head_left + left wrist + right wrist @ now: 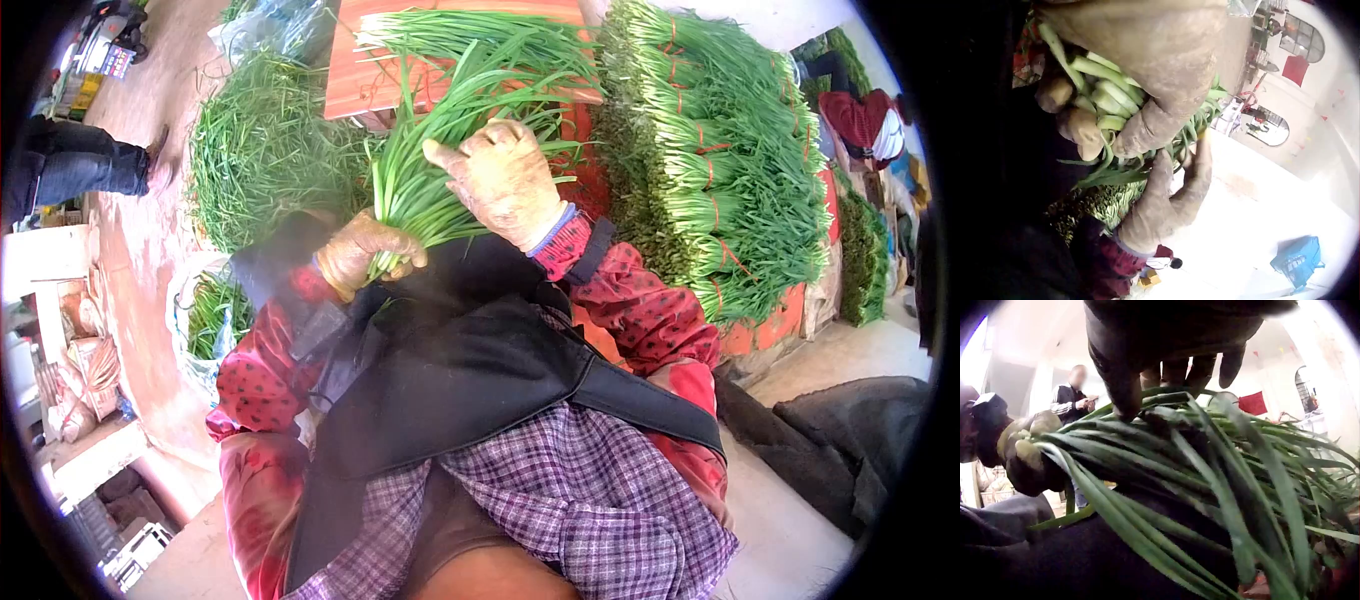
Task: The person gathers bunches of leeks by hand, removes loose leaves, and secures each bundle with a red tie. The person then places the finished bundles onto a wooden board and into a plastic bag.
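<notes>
My left hand (368, 252), in a tan glove, grips a bunch of green chives (425, 190) near its pale cut ends. In the left wrist view, the left thumb and fingers (1088, 134) wrap round the thick stems (1113, 97). The long flat leaves (1166, 462) fan away from that fist in the right wrist view. My gloved right hand (503, 182) is over the upper part of the bunch, its fingers (1200, 372) bent down and spread, the thumb tip at the leaves. A gap shows between thumb and fingers.
More chives (470, 30) lie on the wooden board (350, 70) ahead. Banded bundles (720, 170) are stacked at the right. A loose green heap (270, 150) and a bag of greens (205, 320) are at the left. Other people (1071, 400) are around the room.
</notes>
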Demonstrator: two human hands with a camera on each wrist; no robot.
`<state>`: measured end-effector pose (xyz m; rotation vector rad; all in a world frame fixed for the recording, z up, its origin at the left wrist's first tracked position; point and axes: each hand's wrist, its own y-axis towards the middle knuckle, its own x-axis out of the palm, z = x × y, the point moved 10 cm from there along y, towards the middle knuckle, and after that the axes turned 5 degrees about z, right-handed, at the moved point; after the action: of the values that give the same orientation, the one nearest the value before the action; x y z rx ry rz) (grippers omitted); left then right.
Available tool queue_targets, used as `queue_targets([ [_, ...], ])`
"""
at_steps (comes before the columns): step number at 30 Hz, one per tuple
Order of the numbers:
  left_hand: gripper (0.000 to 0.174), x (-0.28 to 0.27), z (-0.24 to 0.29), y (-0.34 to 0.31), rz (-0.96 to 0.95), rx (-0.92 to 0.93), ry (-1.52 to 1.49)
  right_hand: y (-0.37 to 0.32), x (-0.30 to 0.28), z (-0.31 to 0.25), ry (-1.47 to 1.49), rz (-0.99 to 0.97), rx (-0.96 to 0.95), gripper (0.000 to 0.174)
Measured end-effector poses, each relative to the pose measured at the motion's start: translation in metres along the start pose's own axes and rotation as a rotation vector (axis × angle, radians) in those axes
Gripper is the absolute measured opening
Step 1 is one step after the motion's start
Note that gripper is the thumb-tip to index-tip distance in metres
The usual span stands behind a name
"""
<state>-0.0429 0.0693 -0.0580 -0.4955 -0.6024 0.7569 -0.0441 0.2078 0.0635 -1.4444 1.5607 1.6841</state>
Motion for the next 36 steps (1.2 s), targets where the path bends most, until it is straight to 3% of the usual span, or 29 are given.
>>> queue_targets([
  [2, 0.036, 0.002, 0.003, 0.000, 0.032, -0.003, 0.027, 0.002, 0.012, -0.004, -0.080, -0.065, -0.049, 0.025],
  [5, 0.030, 0.009, 0.001, -0.003, 0.018, 0.003, 0.035, -0.009, -0.002, -0.008, 0.250, -0.006, 0.055, 0.019],
  [9, 0.026, 0.018, 0.007, 0.001, 0.036, 0.025, 0.039, -0.026, -0.011, -0.026, 0.339, 0.158, 0.017, 0.028],
  [10, 0.027, 0.017, 0.006, 0.003, 0.058, 0.032, 0.003, -0.032, -0.031, -0.042, 0.370, 0.342, -0.130, 0.041],
  [11, 0.032, 0.017, 0.009, 0.004, 0.075, 0.119, -0.044, -0.039, -0.029, -0.055, 0.408, 0.205, -0.138, 0.045],
  [14, 0.041, 0.017, -0.005, 0.005, -0.024, 0.079, -0.065, -0.053, 0.003, -0.065, 0.409, -0.176, 0.011, 0.043],
  [15, 0.040, 0.020, -0.002, 0.002, -0.046, 0.091, -0.082, -0.046, -0.018, -0.061, 0.468, 0.093, -0.063, 0.042],
  [18, 0.041, 0.025, 0.003, 0.001, -0.166, 0.157, -0.097, -0.053, 0.001, -0.052, 0.482, -0.054, 0.019, 0.042],
  [20, 0.045, 0.017, -0.010, 0.003, -0.173, 0.064, -0.282, -0.056, 0.011, -0.052, 0.416, -0.200, 0.016, 0.042],
  [22, 0.053, 0.013, -0.013, 0.006, -0.167, 0.031, -0.413, -0.056, 0.014, -0.053, 0.383, -0.182, -0.033, 0.043],
  [26, 0.033, 0.020, -0.013, 0.018, -0.213, 0.026, -0.322, -0.057, 0.020, -0.069, 0.306, -0.314, -0.097, 0.047],
  [27, 0.032, 0.018, -0.005, 0.018, -0.043, 0.039, -0.271, -0.059, 0.019, -0.074, 0.272, -0.367, -0.101, 0.048],
  [29, 0.037, 0.030, 0.002, 0.017, -0.025, 0.048, -0.224, -0.063, 0.009, -0.085, 0.272, -0.242, -0.141, 0.047],
  [36, 0.030, 0.036, -0.001, 0.021, -0.049, 0.028, -0.154, -0.076, 0.001, -0.107, 0.422, -0.334, -0.159, 0.043],
])
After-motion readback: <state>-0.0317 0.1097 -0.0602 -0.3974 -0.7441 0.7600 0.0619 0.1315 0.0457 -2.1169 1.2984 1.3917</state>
